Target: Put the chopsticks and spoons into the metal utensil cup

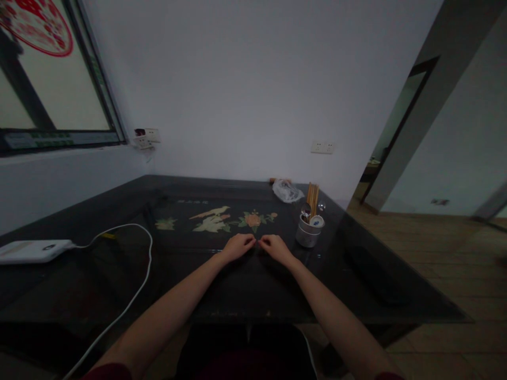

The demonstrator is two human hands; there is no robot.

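Wall point(222, 89): pale and plain in the head view, dimly lit, rising behind the table.
Window point(71, 79): at far left, dark-framed, with a round red decoration point(43, 26) in the upper corner.
Sockets point(322, 147): low on the wall, beyond the cup; more near the window.
Floor point(428, 253): brown, stretching away at the right.
Table point(245, 295): black and glossy, beneath both hands.
Print point(214, 224): bird and flowers on the tabletop, just past the hands.
Left hand point(240, 246): loosely closed, with thumb and fingertips together, pointing inward; low over or on the table near its middle, just beside the right.
Right hand point(275, 248): likewise curled in, facing the left across a narrow gap; nearest to the print's large flower and the cup.
Sleeves point(109, 372): dark red, at the bottom edge.
Cup point(307, 236): grey, upright, to the right of the right hand, apart from it.
Chopsticks point(312, 198): standing in the cup, beside spoons point(305, 209).
Bag point(287, 191): clear, crumpled, at the table's far edge.
Device point(35, 250): white, flat on the left side, with a white cable point(150, 258) curving toward the bottom edge.
Slab point(376, 277): dark, on the right side, too dim to identify.
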